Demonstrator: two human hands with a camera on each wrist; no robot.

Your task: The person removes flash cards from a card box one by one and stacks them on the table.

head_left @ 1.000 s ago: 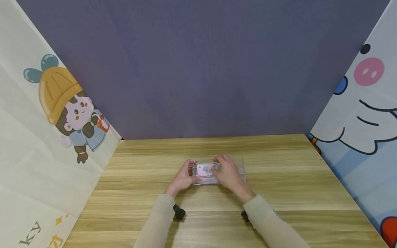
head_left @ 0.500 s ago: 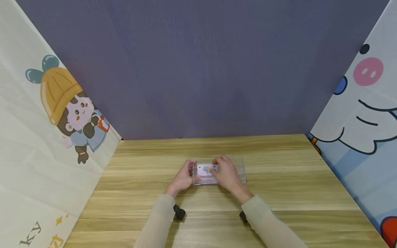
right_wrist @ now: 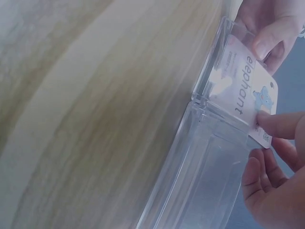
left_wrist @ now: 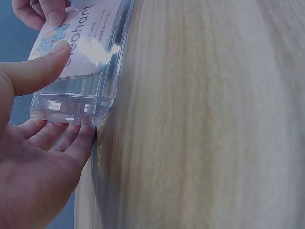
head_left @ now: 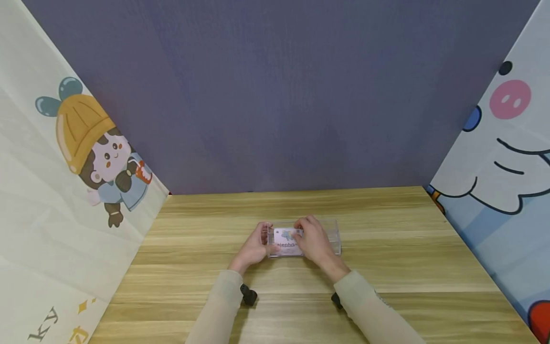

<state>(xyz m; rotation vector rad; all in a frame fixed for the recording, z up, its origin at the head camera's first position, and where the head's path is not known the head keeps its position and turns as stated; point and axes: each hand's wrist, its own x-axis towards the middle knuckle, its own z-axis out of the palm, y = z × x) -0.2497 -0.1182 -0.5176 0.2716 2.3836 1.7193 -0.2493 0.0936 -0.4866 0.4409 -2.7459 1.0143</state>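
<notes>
Your left hand [head_left: 252,247] grips the left end of the clear rectangular plastic box [right_wrist: 205,157] while your right hand [head_left: 316,242] pinches the white rectangular "elephant" card [head_left: 286,243] in its left compartment [left_wrist: 71,87].

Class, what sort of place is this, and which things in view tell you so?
Probably a small screened-off tabletop booth, perhaps for recording: a wood-grain table with a plain dark backdrop behind it and a cartoon-printed sheet on either side.

A wooden table [head_left: 399,239] bears a clear box [head_left: 333,233].
</notes>
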